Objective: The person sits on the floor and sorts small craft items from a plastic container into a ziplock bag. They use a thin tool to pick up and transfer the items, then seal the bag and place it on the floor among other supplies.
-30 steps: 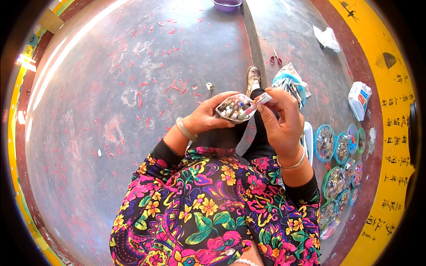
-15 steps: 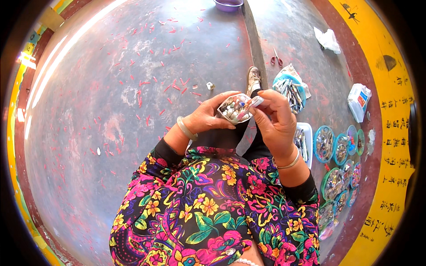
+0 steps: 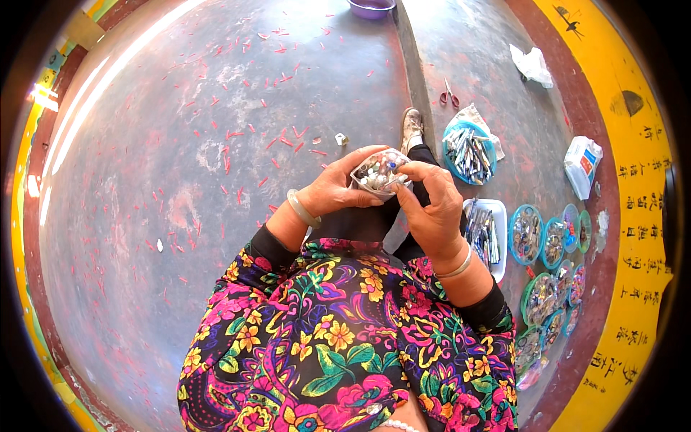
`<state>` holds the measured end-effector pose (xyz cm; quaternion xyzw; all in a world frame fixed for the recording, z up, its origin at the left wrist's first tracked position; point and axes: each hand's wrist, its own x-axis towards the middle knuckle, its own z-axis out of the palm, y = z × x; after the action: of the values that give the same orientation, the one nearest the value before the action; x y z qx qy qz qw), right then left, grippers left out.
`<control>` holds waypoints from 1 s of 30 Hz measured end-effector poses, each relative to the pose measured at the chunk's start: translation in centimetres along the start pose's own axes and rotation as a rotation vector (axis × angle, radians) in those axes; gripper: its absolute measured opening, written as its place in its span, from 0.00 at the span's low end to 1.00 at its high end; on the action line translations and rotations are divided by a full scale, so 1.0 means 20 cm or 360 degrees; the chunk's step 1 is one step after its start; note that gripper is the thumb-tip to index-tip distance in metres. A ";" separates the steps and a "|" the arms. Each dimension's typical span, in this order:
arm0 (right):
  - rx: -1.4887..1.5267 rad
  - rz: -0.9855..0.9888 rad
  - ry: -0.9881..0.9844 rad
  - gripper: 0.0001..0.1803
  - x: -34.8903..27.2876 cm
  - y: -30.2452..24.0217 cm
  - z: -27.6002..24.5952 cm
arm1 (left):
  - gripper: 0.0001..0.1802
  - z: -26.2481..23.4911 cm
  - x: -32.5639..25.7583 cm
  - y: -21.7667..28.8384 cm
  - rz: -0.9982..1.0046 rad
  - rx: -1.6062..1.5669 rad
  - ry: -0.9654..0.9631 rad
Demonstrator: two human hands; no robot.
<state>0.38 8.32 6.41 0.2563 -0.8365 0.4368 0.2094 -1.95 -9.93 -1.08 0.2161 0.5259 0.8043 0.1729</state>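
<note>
Hands, left (image 3: 332, 193) and right (image 3: 432, 205), grip a light, crinkly bag (image 3: 379, 173) of small pieces, best cupped from beneath.

One pair of scissors (image 3: 449, 93), one purple bowl (image 3: 371, 7), one white rectangular tray (image 3: 497, 216), two bangles (image 3: 302, 209).
</note>
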 end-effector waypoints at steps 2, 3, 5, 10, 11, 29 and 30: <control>-0.0041 0.0028 0.0006 0.11 -0.02 0.01 0.01 | 0.43 0.00 0.00 0.00 0.0019 0.0027 -0.0004; -0.0046 -0.0007 -0.0012 0.11 -0.02 0.02 0.02 | 0.43 0.00 0.00 -0.01 0.0016 0.0017 -0.0003; -0.0059 -0.0078 -0.0048 0.10 -0.03 0.04 0.03 | 0.43 0.00 0.00 -0.02 0.0011 -0.0007 -0.0001; -0.0094 -0.0195 -0.0091 0.09 -0.02 0.04 0.04 | 0.43 -0.01 0.00 -0.02 0.0011 0.0009 0.0013; -0.0089 -0.0215 -0.0102 0.09 -0.02 0.04 0.04 | 0.43 -0.01 0.00 -0.03 0.0014 0.0012 0.0018; -0.0420 -0.0234 -0.0273 0.11 -0.04 0.02 0.02 | 0.42 -0.01 0.00 -0.02 0.0073 0.0122 0.0020; -0.0364 -0.0234 -0.0251 0.12 -0.04 0.03 0.02 | 0.42 -0.01 0.00 -0.02 0.0069 0.0112 0.0030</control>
<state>0.61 8.51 5.34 0.3248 -0.8736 0.3007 0.2022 -2.00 -9.87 -1.60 0.2257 0.5508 0.7908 0.1427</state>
